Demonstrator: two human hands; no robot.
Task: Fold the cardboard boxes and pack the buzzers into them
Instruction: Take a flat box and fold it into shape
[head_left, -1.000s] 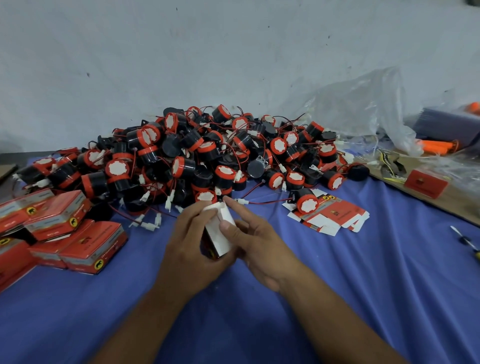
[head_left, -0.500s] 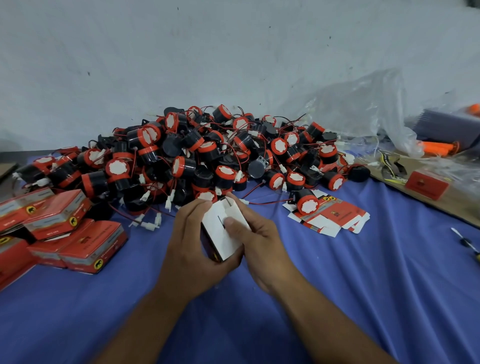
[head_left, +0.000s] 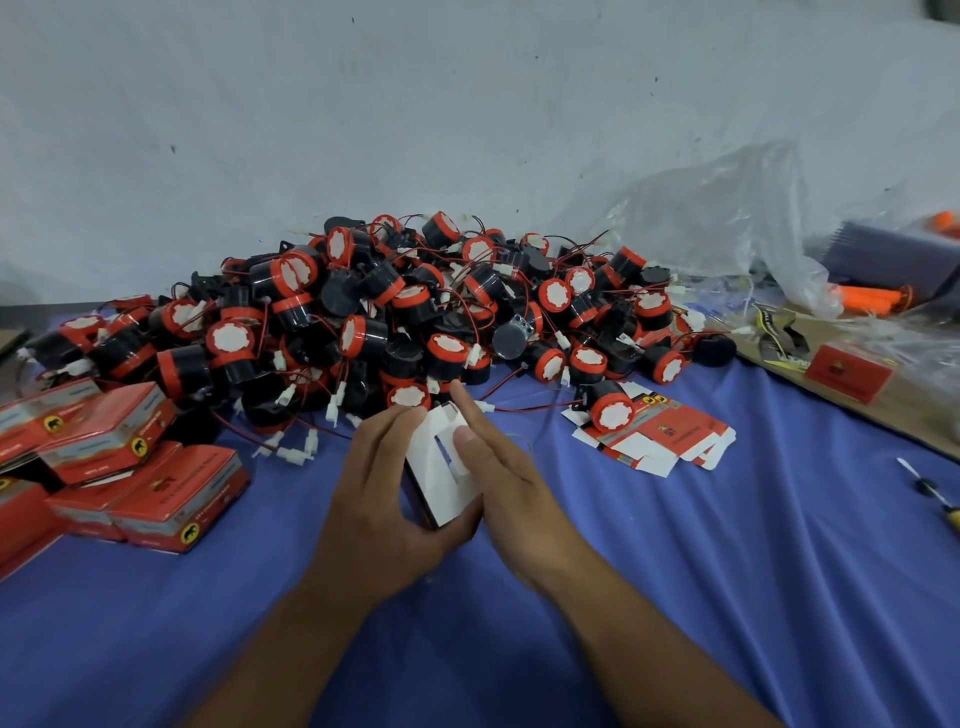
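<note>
Fingers (head_left: 387, 434) of my L hand (head_left: 374, 499) are curled round the box (head_left: 441, 488) & hold it tipped up, thumb under the low corner. R hand (head_left: 504, 473) isn't gripping: its fingers (head_left: 467, 410) are out straight by the box's right side, & the thumb pushes flat on the white flap (head_left: 447, 457).

So the box sits right between my 2 hands, close in front of me over the tabletop (head_left: 779, 571), w/ its long side going from me out to the buzzer pile (head_left: 389, 322). The white inside faces me. Can't tell if a buzzer is in it yet. I think I'm tucking the flap shut.

What counts next: the pile is just past the box. The closest buzzer (head_left: 408, 397) is nearly at my L fingertips, but L is busy holding. R pointer finger aims at the pile & is free, so R looks best to reach out.

Done boxes (head_left: 171, 493) are off to my left, flat ones (head_left: 670, 436) to my right.
</note>
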